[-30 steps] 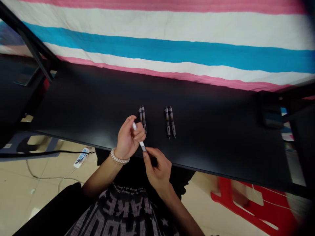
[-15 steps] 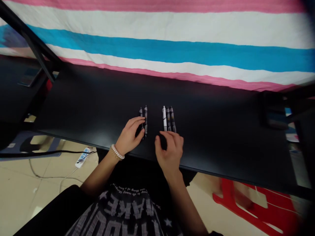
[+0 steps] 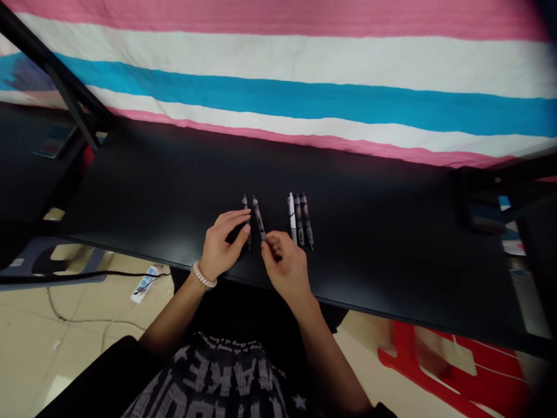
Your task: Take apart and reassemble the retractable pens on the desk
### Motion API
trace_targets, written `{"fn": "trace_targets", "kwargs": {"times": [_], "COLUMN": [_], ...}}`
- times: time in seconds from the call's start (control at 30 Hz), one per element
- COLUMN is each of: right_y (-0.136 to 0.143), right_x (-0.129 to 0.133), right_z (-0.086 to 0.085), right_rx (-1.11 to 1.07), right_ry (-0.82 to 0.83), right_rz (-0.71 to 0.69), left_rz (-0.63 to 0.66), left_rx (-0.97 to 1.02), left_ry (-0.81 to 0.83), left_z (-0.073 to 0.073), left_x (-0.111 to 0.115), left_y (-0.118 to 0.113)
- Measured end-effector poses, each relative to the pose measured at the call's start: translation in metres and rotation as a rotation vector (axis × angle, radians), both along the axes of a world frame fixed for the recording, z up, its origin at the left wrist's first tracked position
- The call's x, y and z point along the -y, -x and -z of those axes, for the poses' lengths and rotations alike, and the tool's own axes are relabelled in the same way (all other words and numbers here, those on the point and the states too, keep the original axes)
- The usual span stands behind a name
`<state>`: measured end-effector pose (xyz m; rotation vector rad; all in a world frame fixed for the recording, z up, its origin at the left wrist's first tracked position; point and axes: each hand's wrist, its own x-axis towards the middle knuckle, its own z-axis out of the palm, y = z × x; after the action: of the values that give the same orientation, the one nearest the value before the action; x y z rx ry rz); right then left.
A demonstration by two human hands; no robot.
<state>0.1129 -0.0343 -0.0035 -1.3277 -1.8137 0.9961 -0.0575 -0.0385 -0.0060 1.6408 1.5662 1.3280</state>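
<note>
My right hand (image 3: 285,264) pinches the lower end of a dark pen (image 3: 258,216) between thumb and fingertips; this pen lies slanted, its top leaning left. Farther left is another dark pen (image 3: 245,203), partly covered by my left hand (image 3: 221,247). The left fingers stretch across that pen, with the thumb held apart from them. To the right of the pinched pen, a white pen (image 3: 292,212) lies side by side with two dark pens (image 3: 299,217), all pointing away from me.
The pens rest on a black table (image 3: 383,232). A striped cloth (image 3: 304,104) hangs along its far edge. Black frame bars (image 3: 73,104) stand at the left. Below are a power strip (image 3: 145,284) on the floor and a red plastic stool (image 3: 456,366).
My right hand has moved left from the white pen's group to the slanted pen and closed on its lower end. That pen has tilted away from the leftmost one.
</note>
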Motion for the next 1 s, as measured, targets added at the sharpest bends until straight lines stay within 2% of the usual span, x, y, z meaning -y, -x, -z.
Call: {"fn": "trace_targets", "kwargs": {"times": [0.07, 0.13, 0.23, 0.33, 0.4, 0.47, 0.57, 0.63, 0.7, 0.8, 1.0], "right_y": [-0.006, -0.010, -0.011, -0.007, -0.003, 0.000, 0.001, 0.001, -0.001, -0.002, -0.002], "right_x": [0.012, 0.023, 0.034, 0.042, 0.046, 0.048, 0.046, 0.042, 0.038, 0.035, 0.036], "right_z": [-0.003, -0.006, -0.009, -0.006, 0.000, 0.005, 0.010, 0.009, 0.005, -0.003, -0.008], "right_rx": [-0.191, -0.301, -0.393, -0.497, -0.482, -0.368, -0.212, -0.182, -0.187, -0.241, -0.313], "right_ry": [0.105, 0.180, 0.247, 0.310, 0.258, 0.058, -0.348, -0.483, -0.416, -0.170, -0.132], "right_rz": [0.008, -0.049, -0.096, -0.137, -0.112, 0.004, 0.172, 0.216, 0.240, 0.240, 0.252], "left_rz": [-0.094, -0.104, -0.042, -0.065, -0.101, -0.153, -0.244, -0.297, -0.325, -0.325, -0.331], "left_rx": [0.345, 0.704, 0.963, 1.043, 1.085, 1.124, 1.173, 1.200, 1.218, 1.214, 1.209], "left_ry": [0.072, 0.184, 0.299, 0.290, 0.271, 0.234, 0.184, 0.171, 0.171, 0.167, 0.132], "left_z": [-0.009, -0.019, -0.033, -0.040, -0.039, -0.037, -0.033, -0.032, -0.032, -0.034, -0.035], "left_x": [0.001, 0.001, 0.003, 0.004, 0.005, 0.005, 0.005, 0.004, 0.004, 0.003, 0.004], "left_y": [-0.005, -0.009, -0.013, -0.017, -0.021, -0.026, -0.034, -0.037, -0.039, -0.039, -0.037]}}
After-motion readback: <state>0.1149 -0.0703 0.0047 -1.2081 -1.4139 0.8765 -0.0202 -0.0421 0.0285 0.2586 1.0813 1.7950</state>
